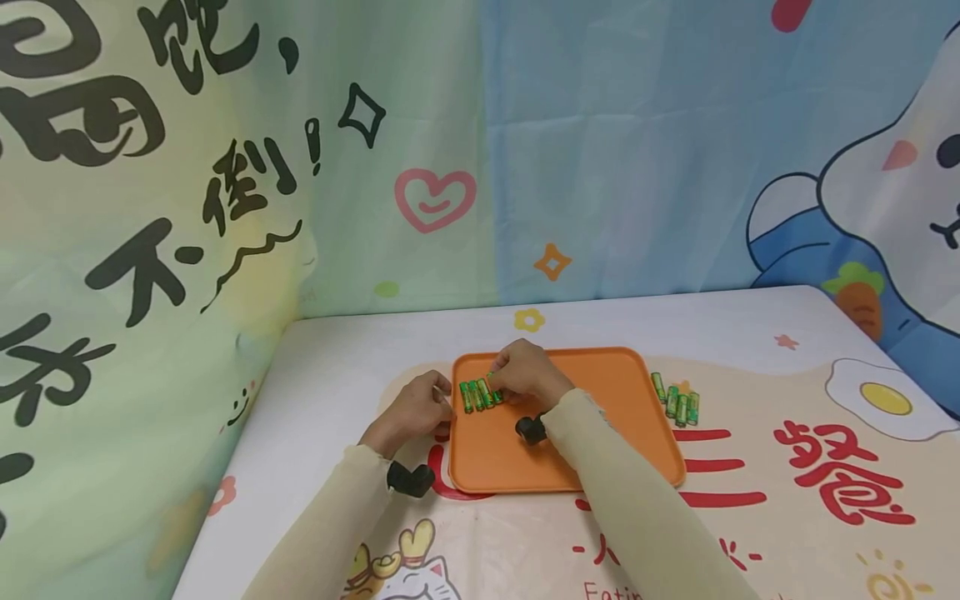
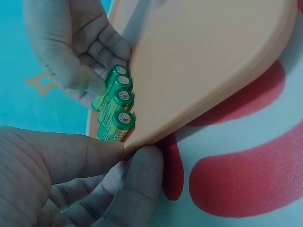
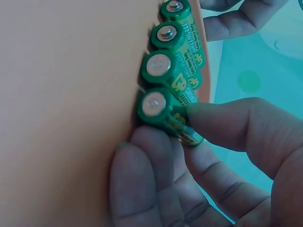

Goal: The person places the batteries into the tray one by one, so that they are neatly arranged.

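Note:
Several green AA-style batteries [image 1: 474, 395] lie side by side in a row at the left end of an orange tray [image 1: 615, 425]. My right hand [image 1: 528, 372] is over the tray and pinches the end battery [image 3: 163, 111] of the row between thumb and fingers, close against its neighbour. In the right wrist view, the two nearest batteries show flat ends and the others show button ends. My left hand [image 1: 422, 407] pinches the tray's left rim, thumb on top and a finger beneath, right beside the other end of the row.
More green batteries [image 1: 682, 407] lie loosely grouped on the printed tablecloth [image 1: 750, 467], just past the tray's right edge. A printed fabric backdrop [image 1: 637, 150] hangs behind the table, and another panel [image 1: 165, 350] runs along the left.

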Demonstrator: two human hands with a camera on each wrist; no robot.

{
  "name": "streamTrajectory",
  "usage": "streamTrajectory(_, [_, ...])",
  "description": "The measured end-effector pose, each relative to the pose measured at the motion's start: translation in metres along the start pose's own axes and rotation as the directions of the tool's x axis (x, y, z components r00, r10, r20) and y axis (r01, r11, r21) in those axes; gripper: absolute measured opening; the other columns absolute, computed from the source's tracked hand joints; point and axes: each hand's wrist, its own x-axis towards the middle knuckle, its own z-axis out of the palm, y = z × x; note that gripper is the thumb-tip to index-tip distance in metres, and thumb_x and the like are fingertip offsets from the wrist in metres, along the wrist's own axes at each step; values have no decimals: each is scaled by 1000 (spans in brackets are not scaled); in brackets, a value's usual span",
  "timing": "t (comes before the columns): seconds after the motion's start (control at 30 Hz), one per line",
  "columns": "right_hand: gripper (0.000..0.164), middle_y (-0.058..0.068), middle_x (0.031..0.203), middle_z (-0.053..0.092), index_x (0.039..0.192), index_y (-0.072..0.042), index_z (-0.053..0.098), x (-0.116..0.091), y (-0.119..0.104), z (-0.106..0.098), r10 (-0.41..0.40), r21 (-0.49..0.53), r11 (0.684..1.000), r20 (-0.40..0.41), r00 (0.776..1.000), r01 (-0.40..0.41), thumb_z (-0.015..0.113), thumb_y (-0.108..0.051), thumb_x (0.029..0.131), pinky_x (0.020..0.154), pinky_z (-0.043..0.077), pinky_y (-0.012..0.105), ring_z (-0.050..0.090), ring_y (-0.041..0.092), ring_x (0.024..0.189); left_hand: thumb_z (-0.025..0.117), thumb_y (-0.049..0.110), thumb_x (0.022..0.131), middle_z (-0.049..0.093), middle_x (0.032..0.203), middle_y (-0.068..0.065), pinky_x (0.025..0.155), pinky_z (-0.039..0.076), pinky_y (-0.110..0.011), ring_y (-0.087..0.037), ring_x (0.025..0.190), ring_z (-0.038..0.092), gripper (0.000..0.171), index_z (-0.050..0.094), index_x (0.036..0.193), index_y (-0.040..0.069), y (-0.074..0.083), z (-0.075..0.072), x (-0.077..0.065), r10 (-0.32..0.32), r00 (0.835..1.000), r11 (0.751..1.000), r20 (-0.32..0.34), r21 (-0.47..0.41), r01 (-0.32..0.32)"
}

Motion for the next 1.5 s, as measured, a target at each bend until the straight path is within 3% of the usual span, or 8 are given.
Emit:
streamTrajectory(0.27, [4,11,75,71,85,-3,73,0,0,3,11,-14,1000,-13,1000,-11,71,-4,89,62,61,33,67,21,64,60,-8,89,61,89,-12,63,60,-30,-18,68,67,29,55,118,-6,1,0,0,2,1000,1000,-6,21,-1])
streamTrajectory(0.53, [16,9,67,65,72,-8,66,1,3,5,19,13,1000,-10,1000,-19,69,-4,88,61,59,33,61,20,61,60,-8,89,60,88,-12,61,59,-29,-17,67,66,28,56,117,-6,0,1,0,6,1000,1000,-6,30,-5])
streamTrajectory(0.93, [7,10,79,72,81,-5,74,3,7,7,15,11,1000,-30,999,-15,73,-3,87,60,58,31,66,21,65,59,-8,90,61,88,-12,62,59,-28,-17,68,66,29,56,118,-6,1,1,-1,9,1000,999,-9,47,-8])
streamTrajectory(1.5, [7,8,72,68,81,-5,72,-1,9,7,8,37,999,-32,999,-7,71,-6,89,64,57,32,62,20,66,59,-9,88,61,87,-12,61,59,-29,-17,67,66,29,56,117,-6,1,-1,-1,10,1000,1000,-7,21,-9])
